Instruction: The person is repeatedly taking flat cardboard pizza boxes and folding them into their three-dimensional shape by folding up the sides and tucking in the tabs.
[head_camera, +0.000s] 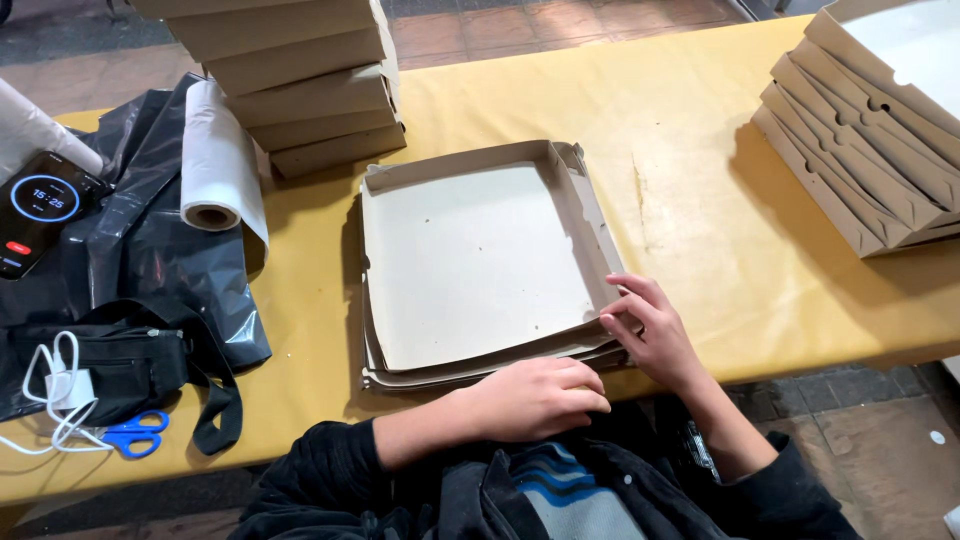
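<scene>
A half-folded cardboard box (480, 262) lies on a short pile of flat cardboard blanks (400, 378) on the yellow table (690, 200). Its far and right walls stand up; the near edge lies low. My left hand (535, 397) rests curled at the near edge of the pile, fingers against the front flap. My right hand (648, 330) presses on the box's near right corner, fingers spread over the flap. Neither hand lifts anything off the table.
A tall stack of folded boxes (300, 90) stands at the back left, another stack (870, 140) at the far right. To the left lie a white plastic roll (215, 160), black plastic sheeting (150, 260), a phone (40, 210), a black pouch (120, 370), a white cable (55, 390) and blue scissors (135, 435).
</scene>
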